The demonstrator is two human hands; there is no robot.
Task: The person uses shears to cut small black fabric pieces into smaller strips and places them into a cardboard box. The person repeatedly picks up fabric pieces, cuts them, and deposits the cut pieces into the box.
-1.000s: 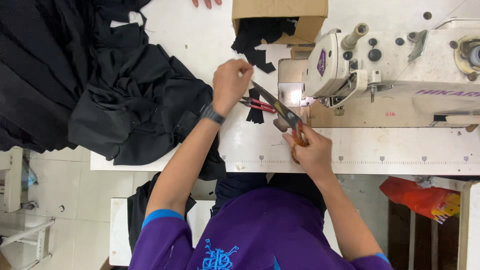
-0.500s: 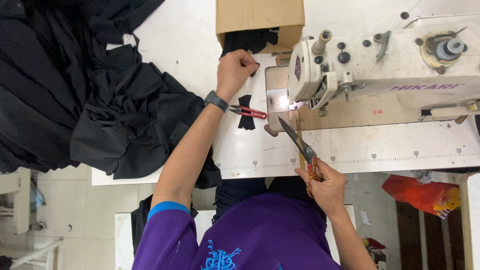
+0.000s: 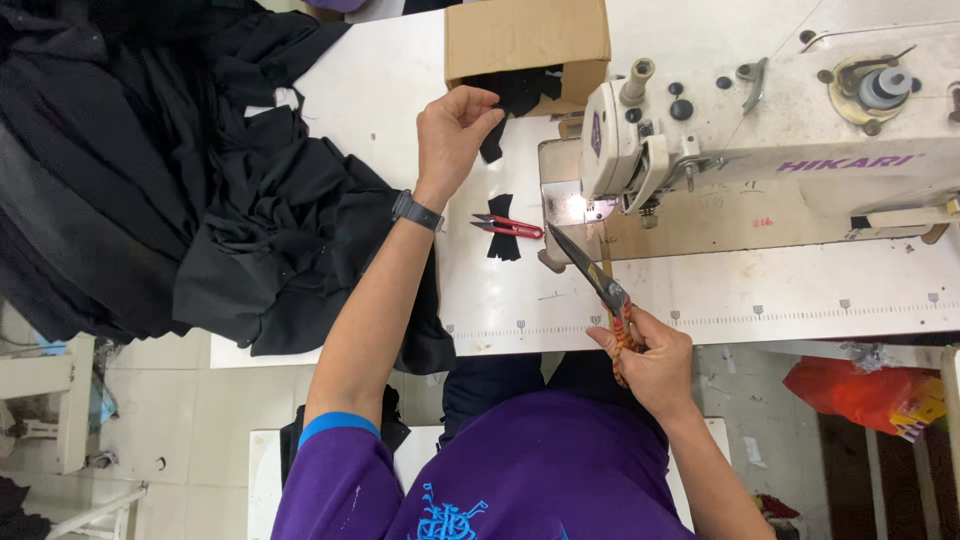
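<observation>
A heap of black fabric (image 3: 180,180) covers the left of the white table (image 3: 760,295), and a cream sewing machine (image 3: 760,130) stands on the right. Between them, at the far edge, sits a cardboard box (image 3: 525,45) with black pieces spilling out. The left hand (image 3: 455,130) has its grip pinched on a black scrap (image 3: 495,140) beside that box. The right hand (image 3: 650,360), at the near edge, is clamped on large scissors (image 3: 590,275). Red thread snips (image 3: 508,226) lie on a small black piece (image 3: 503,240).

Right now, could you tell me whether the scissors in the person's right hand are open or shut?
Shut: in the right hand, the scissors show one narrow closed blade pair, pointing toward the sewing machine.
</observation>
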